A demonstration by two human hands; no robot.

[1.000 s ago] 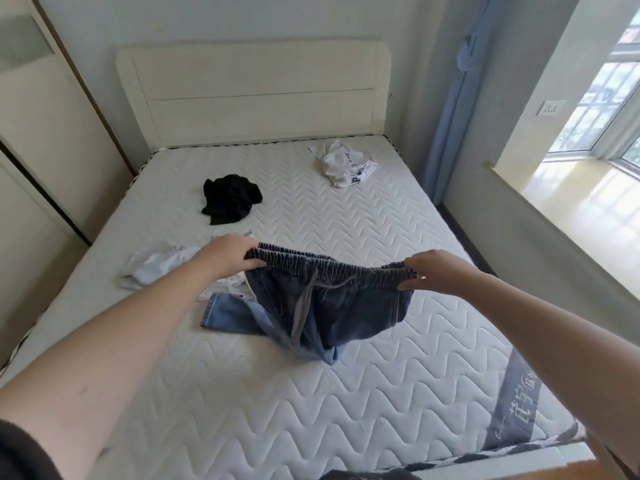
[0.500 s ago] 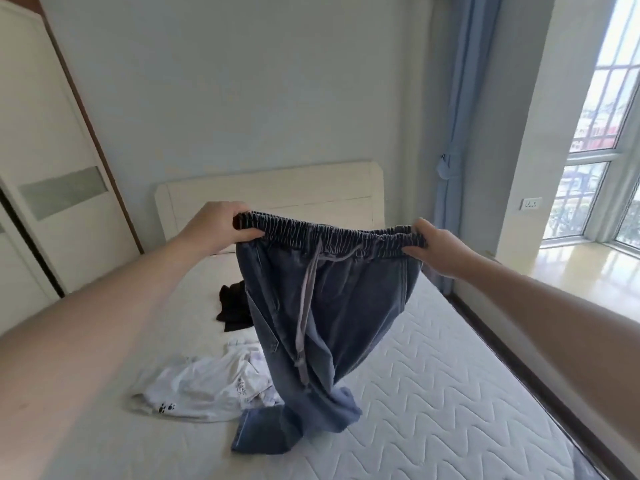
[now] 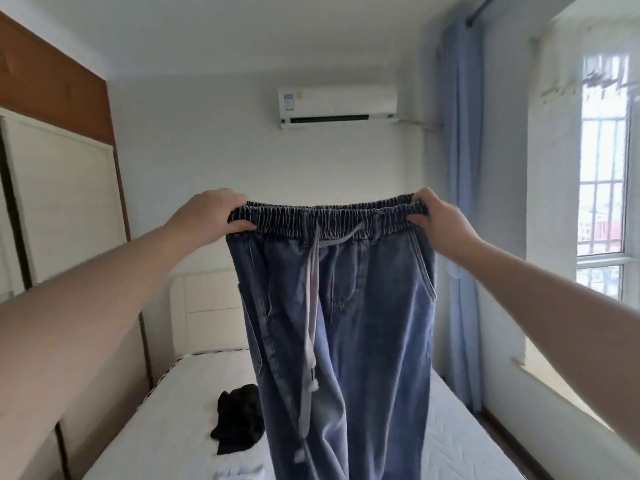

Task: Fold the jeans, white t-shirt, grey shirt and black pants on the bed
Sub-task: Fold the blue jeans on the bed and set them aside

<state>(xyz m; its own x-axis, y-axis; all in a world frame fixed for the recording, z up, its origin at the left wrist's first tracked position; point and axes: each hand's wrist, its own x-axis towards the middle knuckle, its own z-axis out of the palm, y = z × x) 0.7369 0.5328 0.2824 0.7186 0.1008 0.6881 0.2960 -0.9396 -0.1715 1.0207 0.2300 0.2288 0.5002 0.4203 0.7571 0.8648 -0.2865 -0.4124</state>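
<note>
Fingers point(image 3: 239, 226) curled, pinching jeans point(image 3: 346, 323) waistband

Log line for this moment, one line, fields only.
step: jeans held up by waistband | left hand: grips waistband | right hand: grips waistband | black pants: unfolded on bed

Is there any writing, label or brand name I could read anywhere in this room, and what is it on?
No text here can be read.
Air conditioner: a small blue and white sticker at its left end, too small and blurred to read.
Jeans, held up by the left hand and right hand: no label or brand shows.
Black pants on the bed: no writing visible.
</note>
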